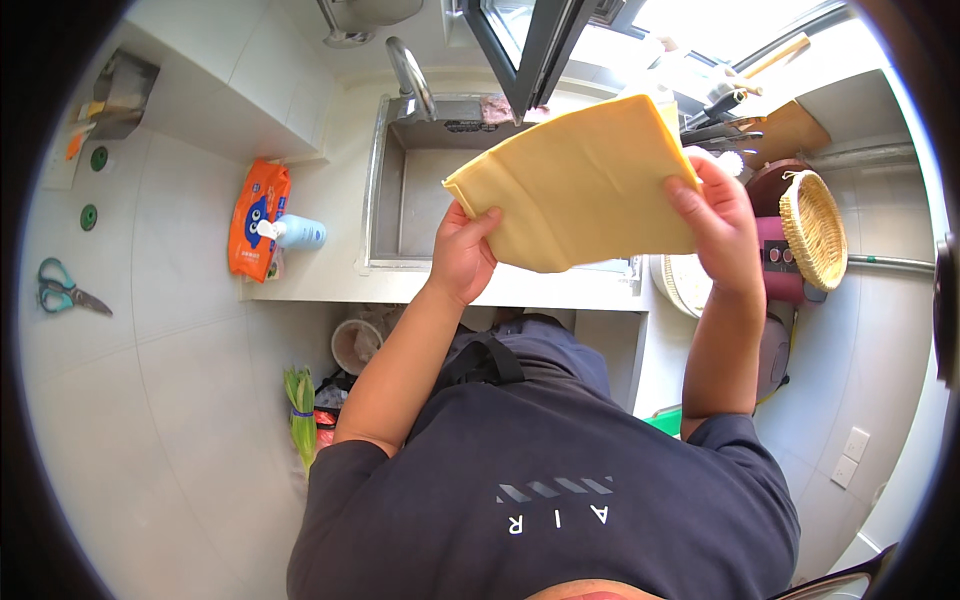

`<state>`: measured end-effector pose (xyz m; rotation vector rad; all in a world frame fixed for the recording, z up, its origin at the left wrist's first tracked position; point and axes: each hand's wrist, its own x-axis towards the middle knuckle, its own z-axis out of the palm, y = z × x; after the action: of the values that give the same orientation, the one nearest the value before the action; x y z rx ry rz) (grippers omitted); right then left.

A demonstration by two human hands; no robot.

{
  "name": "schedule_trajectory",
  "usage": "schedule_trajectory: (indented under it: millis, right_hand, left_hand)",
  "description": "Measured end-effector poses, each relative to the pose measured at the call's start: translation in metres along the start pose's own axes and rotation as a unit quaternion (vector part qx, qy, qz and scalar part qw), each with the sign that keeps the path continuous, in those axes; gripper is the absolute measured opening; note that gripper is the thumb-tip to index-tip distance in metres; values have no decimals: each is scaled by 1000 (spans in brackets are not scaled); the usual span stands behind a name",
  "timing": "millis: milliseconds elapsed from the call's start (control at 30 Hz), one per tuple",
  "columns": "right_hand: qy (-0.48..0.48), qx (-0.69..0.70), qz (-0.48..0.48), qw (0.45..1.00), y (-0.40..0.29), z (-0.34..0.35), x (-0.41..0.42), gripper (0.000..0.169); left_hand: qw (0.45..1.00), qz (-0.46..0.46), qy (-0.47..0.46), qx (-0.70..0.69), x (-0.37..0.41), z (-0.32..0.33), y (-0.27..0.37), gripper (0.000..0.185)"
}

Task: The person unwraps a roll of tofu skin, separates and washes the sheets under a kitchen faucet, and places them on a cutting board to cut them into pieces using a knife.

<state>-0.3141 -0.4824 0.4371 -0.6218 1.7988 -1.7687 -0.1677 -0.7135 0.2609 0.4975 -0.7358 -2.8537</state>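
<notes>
A folded yellow cloth (577, 187) is stretched between both my hands, in front of and above the sink. My left hand (466, 247) pinches its lower left edge, thumb on the near face. At the right edge, my right hand (716, 214) grips the cloth the same way, its fingers behind. Beneath and beyond the cloth lies a stainless steel sink (386, 195), partly hidden by it. A curved chrome faucet (411, 75) rises at the sink's back left.
Left of the sink are an orange wipes pack (251, 195) and a pump bottle (304, 232). An open window sash (536, 56) juts in above. Knives (716, 112), a wicker basket (814, 229) and a pink appliance (772, 259) stand right. Scissors (71, 289) hang on the left wall.
</notes>
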Motion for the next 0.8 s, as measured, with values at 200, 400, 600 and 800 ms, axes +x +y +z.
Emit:
schedule_trajectory:
  millis: [200,400,600,800]
  right_hand:
    - [37,-366,-152,917,65,83,11,22]
    - [122,-363,-174,907,85,121,12,25]
    - [152,-295,-115,936,80,137,15,32]
    - [171,-128,-25,977,89,140,14,23]
  left_hand:
    - [999,-33,-10,-18,7,28,9,40]
    - [996,8,17,84,5,42,23,39]
    - [990,-1,21,138,-1,45,40,39]
    - [984,24,-30,174,-6,45,47,40]
